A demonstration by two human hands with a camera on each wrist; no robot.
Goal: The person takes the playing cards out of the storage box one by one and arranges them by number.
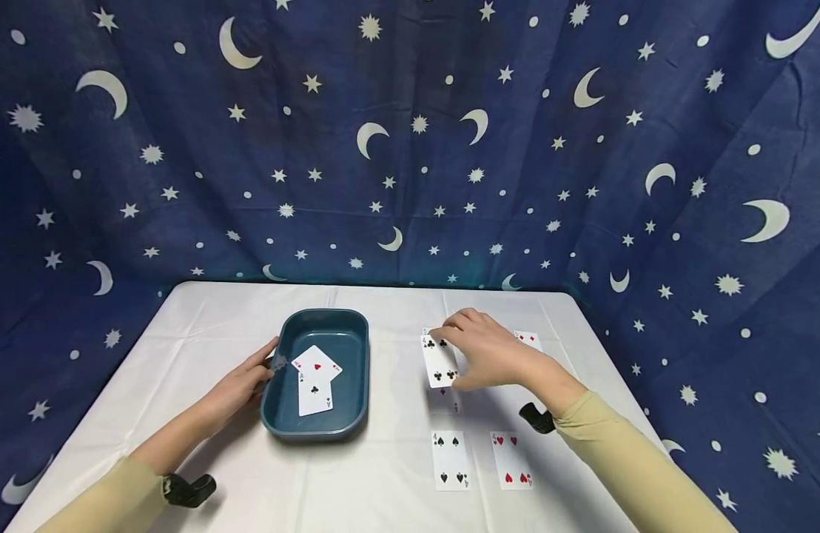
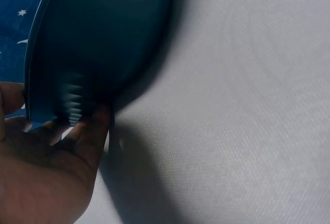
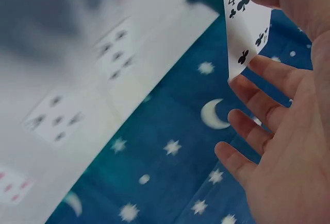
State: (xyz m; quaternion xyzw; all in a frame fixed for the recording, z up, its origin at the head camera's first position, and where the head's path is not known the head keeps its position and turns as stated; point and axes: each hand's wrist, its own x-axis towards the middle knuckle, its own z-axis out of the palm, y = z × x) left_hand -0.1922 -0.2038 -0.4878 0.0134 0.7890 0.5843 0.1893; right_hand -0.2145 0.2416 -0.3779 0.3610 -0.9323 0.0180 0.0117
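In the head view, my right hand (image 1: pixel 486 352) pinches a four of clubs (image 1: pixel 439 363) between thumb and fingers, lifted above the table. The right wrist view shows this four of clubs (image 3: pixel 247 28) tilted, with the lower fingers of the hand loosely spread. On the left, my left hand (image 1: pixel 240 385) grips the left side of a dark teal rectangular tray (image 1: pixel 361 370), fingers at its rim and outer wall in the left wrist view. Inside the tray lie an ace of hearts (image 1: pixel 317 366) and an ace of clubs (image 1: pixel 314 396), overlapping.
A four of spades (image 1: pixel 451 460) and a four of hearts (image 1: pixel 512 460) lie nearer me. Beneath the lifted card, another card (image 1: pixel 443 401) is mostly hidden. A red diamond card (image 1: pixel 530 340) lies behind my right hand. A starry curtain (image 1: pixel 410 185) borders the white table.
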